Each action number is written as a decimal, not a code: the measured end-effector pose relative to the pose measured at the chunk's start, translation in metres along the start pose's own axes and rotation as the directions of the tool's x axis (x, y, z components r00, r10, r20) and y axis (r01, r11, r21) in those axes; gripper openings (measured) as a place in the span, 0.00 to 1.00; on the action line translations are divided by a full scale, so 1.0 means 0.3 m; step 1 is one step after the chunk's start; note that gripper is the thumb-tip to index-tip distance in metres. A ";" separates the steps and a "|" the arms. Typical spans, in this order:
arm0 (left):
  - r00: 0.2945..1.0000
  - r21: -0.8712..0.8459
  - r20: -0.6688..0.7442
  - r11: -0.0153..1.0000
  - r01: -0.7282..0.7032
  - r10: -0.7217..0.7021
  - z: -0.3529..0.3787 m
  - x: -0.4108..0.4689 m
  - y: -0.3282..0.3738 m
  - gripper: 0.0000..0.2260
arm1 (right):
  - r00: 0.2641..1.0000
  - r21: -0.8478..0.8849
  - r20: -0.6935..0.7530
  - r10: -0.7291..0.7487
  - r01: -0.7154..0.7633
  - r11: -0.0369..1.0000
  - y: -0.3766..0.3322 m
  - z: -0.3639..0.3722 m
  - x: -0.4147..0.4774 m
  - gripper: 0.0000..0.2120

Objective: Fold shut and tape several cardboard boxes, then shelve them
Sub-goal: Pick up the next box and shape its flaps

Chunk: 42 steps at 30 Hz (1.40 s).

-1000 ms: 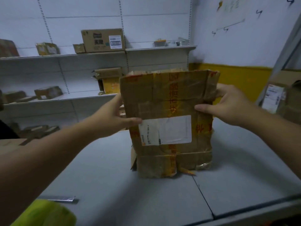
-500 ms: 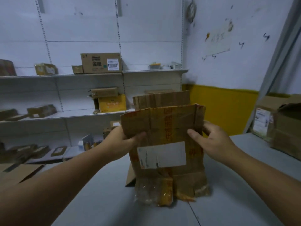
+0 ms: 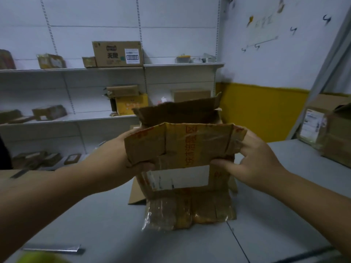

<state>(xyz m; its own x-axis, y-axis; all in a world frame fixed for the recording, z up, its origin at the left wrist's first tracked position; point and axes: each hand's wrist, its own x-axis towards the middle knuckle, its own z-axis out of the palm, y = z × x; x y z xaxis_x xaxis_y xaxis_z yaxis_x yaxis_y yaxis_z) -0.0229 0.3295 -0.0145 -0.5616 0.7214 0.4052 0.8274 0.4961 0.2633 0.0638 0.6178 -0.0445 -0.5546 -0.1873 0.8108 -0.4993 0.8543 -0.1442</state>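
We grip the worn brown cardboard box with yellow tape and a white label [image 3: 187, 168], upright on the grey table [image 3: 284, 215] at centre. Our left hand [image 3: 121, 158] clamps the near flap's 9 o'clock edge, our right hand [image 3: 254, 160] its 3 o'clock edge; the far flap stands open.

The box [image 3: 182, 149] is made of worn, creased brown cardboard with a matt finish. Glossy clear tape, crinkled and reflective, is seen over its lower part. A smooth white paper label [image 3: 180, 177] is fixed to its front. The table [image 3: 106, 221] is finished in smooth, matt grey.
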 end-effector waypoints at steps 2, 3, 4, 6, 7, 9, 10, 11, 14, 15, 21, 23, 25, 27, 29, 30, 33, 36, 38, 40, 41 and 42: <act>0.999 0.051 0.043 0.999 0.000 -0.002 -0.016 -0.019 -0.006 0.26 | 0.993 0.112 0.063 0.098 -0.105 0.988 -0.013 0.015 0.012 0.11; 0.998 0.078 0.062 0.997 0.004 -0.009 -0.023 -0.026 -0.008 0.29 | 0.985 0.162 0.086 0.147 -0.160 0.974 -0.015 0.027 0.015 0.09; 0.995 0.111 0.092 0.994 0.018 -0.028 -0.029 -0.032 -0.006 0.32 | 0.976 0.191 0.102 0.192 -0.209 0.959 -0.008 0.043 0.016 0.09; 0.978 0.101 0.185 0.992 0.075 -0.093 -0.024 -0.040 -0.001 0.31 | 0.957 0.212 0.126 0.260 -0.282 0.936 0.005 0.071 0.015 0.10; 0.965 0.033 0.223 0.990 0.134 -0.138 -0.015 -0.039 0.010 0.30 | 0.948 0.224 0.136 0.288 -0.312 0.923 0.007 0.080 0.016 0.11; 0.956 -0.204 0.197 0.945 0.257 -0.217 0.005 -0.033 0.019 0.30 | 0.926 0.297 0.129 0.355 -0.377 0.877 0.005 0.091 0.018 0.12; 0.954 -0.321 0.150 0.900 0.294 -0.258 0.014 -0.031 0.014 0.28 | 0.916 0.336 0.112 0.385 -0.400 0.853 0.004 0.091 0.019 0.11; 0.947 -0.410 0.104 0.855 0.318 -0.303 0.015 -0.029 0.015 0.24 | 0.911 0.357 0.091 0.402 -0.407 0.841 0.005 0.087 0.020 0.12; 0.937 -0.484 0.002 0.819 0.308 -0.350 0.011 -0.011 0.025 0.18 | 0.900 0.401 0.019 0.436 -0.406 0.821 0.021 0.067 0.032 0.10; 0.923 -0.494 -0.041 0.811 0.314 -0.382 0.018 -0.004 0.018 0.14 | 0.888 0.434 0.010 0.459 -0.418 0.798 0.029 0.067 0.039 0.07; 0.850 -0.548 -0.033 0.721 0.424 -0.525 0.013 0.071 -0.066 0.52 | 0.783 0.357 0.312 0.539 -0.622 0.697 0.094 0.091 0.107 0.44; 0.897 -0.520 0.004 0.766 0.379 -0.441 0.004 0.086 -0.066 0.48 | 0.787 0.328 0.425 0.447 -0.594 0.734 0.102 0.071 0.138 0.42; 0.933 -0.356 0.058 0.866 0.351 -0.354 0.009 0.080 -0.071 0.33 | 0.760 0.271 0.535 0.369 -0.567 0.778 0.107 0.054 0.155 0.36; 0.956 -0.166 0.088 0.942 0.290 -0.279 0.016 0.061 -0.085 0.23 | 0.752 0.194 0.579 0.315 -0.502 0.843 0.115 0.044 0.160 0.31; 0.962 -0.117 0.159 0.964 0.239 -0.220 0.022 0.039 -0.099 0.26 | 0.749 0.086 0.604 0.272 -0.401 0.912 0.119 0.036 0.156 0.18; 0.957 -0.129 0.201 0.963 0.236 -0.208 0.024 0.031 -0.108 0.32 | 0.747 0.043 0.620 0.241 -0.339 0.940 0.123 0.033 0.148 0.20; 0.946 -0.103 0.257 0.967 0.231 -0.198 0.036 0.016 -0.136 0.34 | 0.753 0.037 0.616 0.232 -0.322 0.946 0.142 0.054 0.099 0.38; 0.926 -0.116 0.294 0.953 0.280 -0.236 0.039 0.022 -0.142 0.27 | 0.771 0.114 0.598 0.219 -0.353 0.929 0.143 0.072 0.076 0.27; 0.925 -0.080 0.293 0.957 0.277 -0.243 0.019 0.026 -0.125 0.32 | 0.753 0.038 0.598 0.274 -0.368 0.929 0.131 0.062 0.106 0.22; 0.924 -0.064 0.289 0.958 0.279 -0.250 -0.010 0.011 -0.108 0.36 | 0.854 -0.022 0.442 0.275 -0.296 0.955 0.063 0.058 0.144 0.20; 0.922 -0.075 0.285 0.952 0.295 -0.263 -0.026 -0.004 -0.101 0.36 | 0.928 -0.002 0.299 0.221 -0.231 0.973 0.006 0.063 0.156 0.19; 0.920 -0.091 0.275 0.945 0.315 -0.280 -0.042 -0.024 -0.098 0.36 | 0.971 0.046 0.176 0.163 -0.173 0.984 -0.065 0.078 0.163 0.17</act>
<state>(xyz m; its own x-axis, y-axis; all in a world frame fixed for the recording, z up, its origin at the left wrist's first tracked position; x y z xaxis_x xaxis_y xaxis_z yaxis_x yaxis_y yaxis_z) -0.0430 0.3037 -0.0143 -0.7511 0.6576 0.0583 0.6060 0.6517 0.4562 0.0310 0.5806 -0.0154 -0.7371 -0.1282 0.6635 -0.4259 0.8505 -0.3087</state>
